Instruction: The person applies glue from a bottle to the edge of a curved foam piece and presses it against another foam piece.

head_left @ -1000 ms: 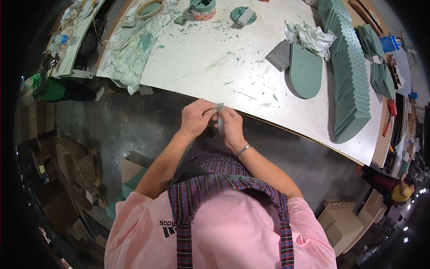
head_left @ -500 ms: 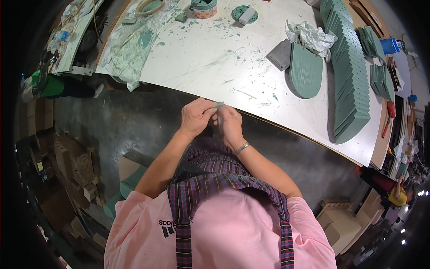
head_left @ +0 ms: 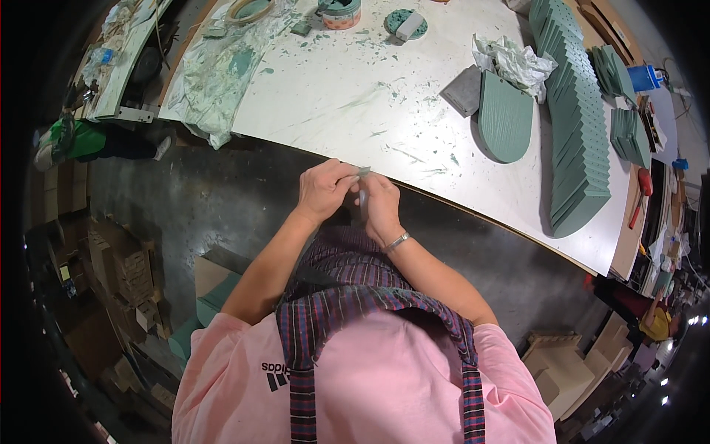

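Running this remotely, I've got left hand and right hand both pinching a grey scrap by the table's near edge, so that bit looks unfinished, while boards line the table's right side, and honestly I can't tell how many are done.

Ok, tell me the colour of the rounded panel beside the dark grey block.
The rounded panel is muted grey-green, best seen in the head view.

From the hands, I have room over the bench toward twelve; the rounded panel blocks two, stacked panels three.
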The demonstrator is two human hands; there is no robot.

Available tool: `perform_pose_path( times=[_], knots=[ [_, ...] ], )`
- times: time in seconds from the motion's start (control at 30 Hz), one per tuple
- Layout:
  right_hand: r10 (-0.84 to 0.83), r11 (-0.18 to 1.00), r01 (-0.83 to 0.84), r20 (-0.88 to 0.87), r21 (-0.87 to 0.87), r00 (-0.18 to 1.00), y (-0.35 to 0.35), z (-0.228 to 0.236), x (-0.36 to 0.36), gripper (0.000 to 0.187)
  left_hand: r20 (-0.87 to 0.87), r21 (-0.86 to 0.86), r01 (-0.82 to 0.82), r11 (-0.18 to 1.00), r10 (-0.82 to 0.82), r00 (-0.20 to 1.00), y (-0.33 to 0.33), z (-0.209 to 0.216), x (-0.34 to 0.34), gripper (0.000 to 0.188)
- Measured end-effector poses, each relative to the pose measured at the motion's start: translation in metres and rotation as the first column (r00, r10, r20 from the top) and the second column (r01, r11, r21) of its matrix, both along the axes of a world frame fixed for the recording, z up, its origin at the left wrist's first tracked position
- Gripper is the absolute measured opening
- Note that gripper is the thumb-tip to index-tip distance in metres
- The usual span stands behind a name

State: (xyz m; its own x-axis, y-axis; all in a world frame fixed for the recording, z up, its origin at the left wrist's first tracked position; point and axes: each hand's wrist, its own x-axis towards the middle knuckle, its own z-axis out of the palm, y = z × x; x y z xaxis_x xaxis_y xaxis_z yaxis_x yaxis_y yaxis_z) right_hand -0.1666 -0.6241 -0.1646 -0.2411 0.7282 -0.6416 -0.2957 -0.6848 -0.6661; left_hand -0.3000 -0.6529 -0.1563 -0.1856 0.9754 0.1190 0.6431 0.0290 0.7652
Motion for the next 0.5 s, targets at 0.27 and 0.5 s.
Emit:
perform_pose_path(
  times=[0.27,0.5],
  knots=[
    [-0.026,0.999,0.026,0.010,-0.029,1.000,0.0001,0.0017,-0.0024,0.018,0.022,-0.009,0.036,0.999,-0.036,0.999,0.0017,0.0006,-0.0047,0.012],
    [-0.034,0.999,0.034,0.014,-0.037,0.999,0.0002,0.0011,-0.0030,0.018,0.012,-0.014,0.036,0.999,-0.035,0.999,0.0030,-0.0007,-0.0053,0.011]
  ],
)
